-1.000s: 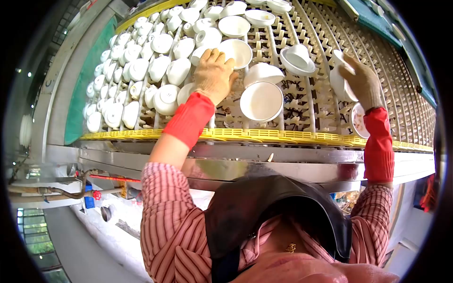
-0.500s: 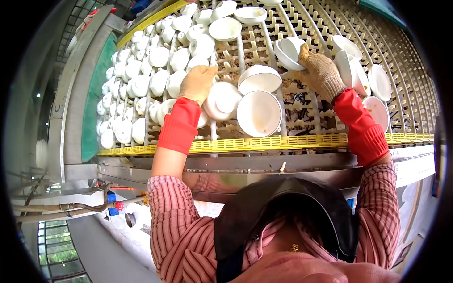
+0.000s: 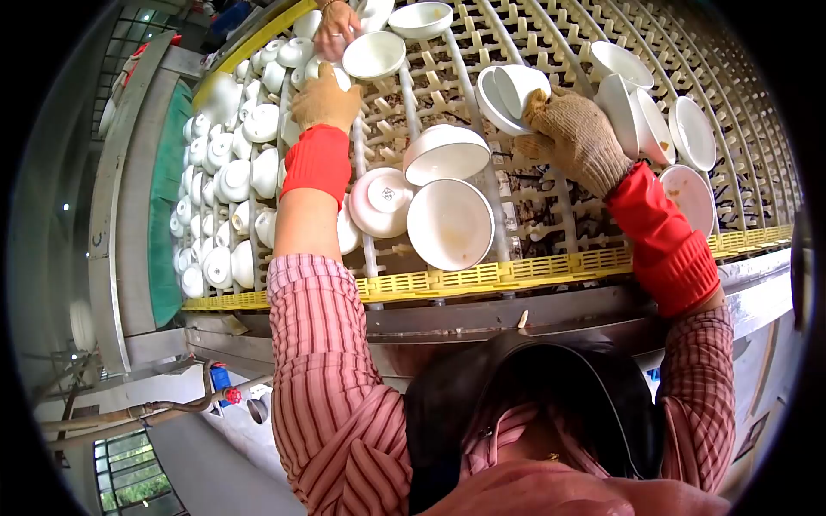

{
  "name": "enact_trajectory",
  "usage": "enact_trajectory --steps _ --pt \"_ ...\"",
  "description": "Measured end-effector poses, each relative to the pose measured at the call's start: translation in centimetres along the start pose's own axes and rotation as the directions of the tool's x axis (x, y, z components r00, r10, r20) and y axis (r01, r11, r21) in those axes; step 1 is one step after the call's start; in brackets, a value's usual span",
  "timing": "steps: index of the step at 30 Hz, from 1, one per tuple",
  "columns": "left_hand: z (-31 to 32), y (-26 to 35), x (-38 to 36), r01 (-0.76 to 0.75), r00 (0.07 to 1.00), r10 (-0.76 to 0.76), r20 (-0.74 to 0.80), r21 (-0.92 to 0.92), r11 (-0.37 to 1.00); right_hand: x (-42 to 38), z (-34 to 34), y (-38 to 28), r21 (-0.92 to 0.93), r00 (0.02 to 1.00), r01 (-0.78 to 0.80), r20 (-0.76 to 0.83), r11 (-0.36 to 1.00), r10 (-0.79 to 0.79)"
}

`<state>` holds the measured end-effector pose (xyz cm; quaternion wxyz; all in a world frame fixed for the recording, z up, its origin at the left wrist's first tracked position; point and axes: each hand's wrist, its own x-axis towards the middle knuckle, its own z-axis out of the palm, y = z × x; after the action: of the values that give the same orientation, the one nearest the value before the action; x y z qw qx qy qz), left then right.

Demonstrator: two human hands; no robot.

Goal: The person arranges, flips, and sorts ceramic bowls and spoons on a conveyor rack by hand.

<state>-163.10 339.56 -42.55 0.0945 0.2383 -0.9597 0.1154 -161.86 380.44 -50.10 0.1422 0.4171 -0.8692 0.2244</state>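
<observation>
Both my hands wear tan knit gloves with red cuffs. My right hand (image 3: pixel 576 133) is closed on the rim of a white bowl (image 3: pixel 497 107), with a second white piece nested inside it. My left hand (image 3: pixel 327 99) reaches to the far side among white bowls, its fingers bent at the edge of a small bowl (image 3: pixel 342 79); part of the grip is hidden. Between my hands lie an upside-down bowl (image 3: pixel 381 202), a tilted bowl (image 3: pixel 447 156) and an upright bowl (image 3: pixel 450 225) with brownish residue inside.
A pegged conveyor rack (image 3: pixel 533 202) carries many bowls, crowded at left. Stained bowls (image 3: pixel 688 198) stand at right. Another person's bare hand (image 3: pixel 335 27) is at the top, near my left hand. A yellow edge strip (image 3: pixel 482 279) and metal ledge (image 3: pixel 430 322) run along the front.
My left hand has moved away from me and leftward, off the near bowls. Another person's hand has appeared at the top. A blurred white bowl shows at the left. My right hand keeps its hold.
</observation>
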Motion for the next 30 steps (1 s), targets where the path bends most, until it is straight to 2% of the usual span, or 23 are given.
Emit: enact_trajectory --steps 2,5,7,9,10,12,15,16,17,18,19,20,22,23,24,25,27,28,29,30 --pt "0.3 -0.4 1.0 0.011 0.997 -0.012 -0.079 -0.004 1.0 0.1 -0.1 0.1 0.059 1.0 0.013 -0.01 0.998 -0.012" --pt "-0.8 -3.6 3.3 0.11 0.993 -0.107 -0.044 0.058 0.992 -0.3 0.3 0.4 0.03 0.995 -0.043 0.087 0.999 0.04" --pt "-1.4 -6.1 5.1 0.187 0.964 -0.199 -0.175 -0.086 0.979 0.0 -0.1 -0.1 0.012 0.997 -0.049 0.061 0.999 0.048" --pt "-4.9 -5.8 4.4 0.275 0.923 -0.328 -0.199 -0.256 0.927 0.3 0.3 -0.7 0.039 0.999 -0.05 0.001 0.998 0.05" --pt "-3.9 -7.1 5.8 0.189 0.909 -0.296 -0.292 -0.344 0.92 0.5 0.7 -0.7 -0.017 0.998 -0.005 -0.057 1.0 0.004" --pt "-1.1 -8.0 9.4 0.239 0.887 -0.394 -0.241 -0.491 0.838 0.8 0.0 -1.2 0.0 0.999 -0.039 0.03 0.999 0.039" --pt "-3.3 1.1 5.7 0.238 0.884 -0.436 -0.168 -0.641 0.729 1.2 -0.4 -1.3 0.004 0.988 -0.06 0.14 0.998 0.059" --pt "-2.6 2.9 5.8 0.204 0.925 -0.352 -0.141 -0.596 0.776 1.1 -0.5 -1.0 0.003 0.981 -0.072 0.182 0.997 0.07" --pt "-2.1 4.1 6.0 0.162 0.958 -0.264 -0.11 -0.55 0.819 1.1 -0.6 -0.7 -0.017 0.987 -0.049 0.153 0.999 0.051" --pt "-0.4 4.6 7.3 -0.001 0.974 -0.123 -0.192 -0.541 0.841 1.0 -0.5 -0.5 -0.033 0.991 -0.03 0.128 0.999 0.034" --pt "0.2 5.5 7.4 -0.091 0.967 -0.056 -0.248 -0.544 0.834 0.8 -0.2 -0.5 -0.041 0.994 -0.014 0.107 0.999 0.018" --pt "0.3 6.5 7.2 -0.192 0.941 -0.021 -0.338 -0.583 0.789 0.7 0.3 -0.3 -0.009 0.997 0.053 -0.051 0.999 -0.054" --pt "-0.3 7.4 6.9 -0.379 0.847 -0.03 -0.531 -0.643 0.665 0.3 1.4 -0.2 -0.006 0.999 0.032 -0.012 0.999 -0.032" --pt "-1.6 7.8 6.3 -0.528 0.729 -0.06 -0.682 -0.615 0.586 0.4 0.8 -0.6 -0.012 1.0 0.025 -0.001 1.0 -0.025" --pt "-2.6 7.3 4.7 -0.429 0.761 0.006 -0.648 -0.497 0.755 0.1 -0.1 -1.3 0.033 1.0 -0.003 0.029 0.999 0.002" --pt "-2.6 6.7 3.8 -0.313 0.85 0.059 -0.524 -0.412 0.856 0.0 -0.3 -1.4 0.053 0.999 -0.022 0.035 0.998 0.02" --pt "-2.6 5.5 2.0 -0.187 0.959 0.158 -0.234 -0.104 0.977 -0.2 -0.4 -1.4 0.094 0.997 -0.062 0.043 0.994 0.058" --pt "-1.8 4.7 0.1 -0.334 0.938 0.316 -0.14 -0.134 0.933 -0.2 0.0 -0.7 0.161 1.0 -0.014 0.008 0.987 0.013" --pt "-1.0 3.6 -1.3 -0.376 0.922 0.387 -0.014 -0.278 0.884 -0.1 0.1 -0.7 0.183 0.999 -0.028 -0.014 0.983 0.031" --pt "-1.1 3.0 -2.5 -0.487 0.86 0.508 0.037 -0.235 0.841 -0.1 0.0 -0.8 0.203 0.998 -0.045 -0.028 0.978 0.052"
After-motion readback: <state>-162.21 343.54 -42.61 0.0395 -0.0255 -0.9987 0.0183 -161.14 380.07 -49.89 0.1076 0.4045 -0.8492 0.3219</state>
